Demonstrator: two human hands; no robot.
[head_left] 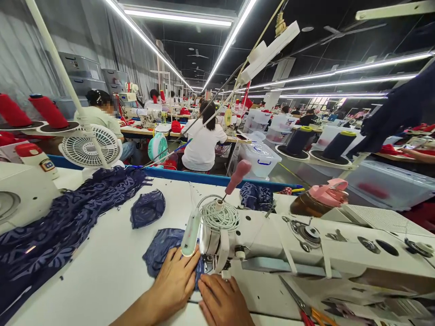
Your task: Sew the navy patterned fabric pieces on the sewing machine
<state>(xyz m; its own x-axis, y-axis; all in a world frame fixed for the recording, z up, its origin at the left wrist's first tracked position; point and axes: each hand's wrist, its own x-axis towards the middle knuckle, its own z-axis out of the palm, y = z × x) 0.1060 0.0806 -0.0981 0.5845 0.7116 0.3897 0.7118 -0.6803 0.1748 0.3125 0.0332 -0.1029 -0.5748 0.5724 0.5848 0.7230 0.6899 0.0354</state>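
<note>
Both hands press a small piece of dark blue patterned lace fabric flat on the white counter, right at the needle end of the white industrial sewing machine. The left hand lies spread, palm down, on the fabric; the right hand rests beside it, fingers flat, pinching nothing as far as the view shows. Seaming looks barely begun on this piece. A similar cupped lace piece and a long heap of blue lace lie apart to the left, seemingly waiting. Orange-handled scissors lie nearby.
</note>
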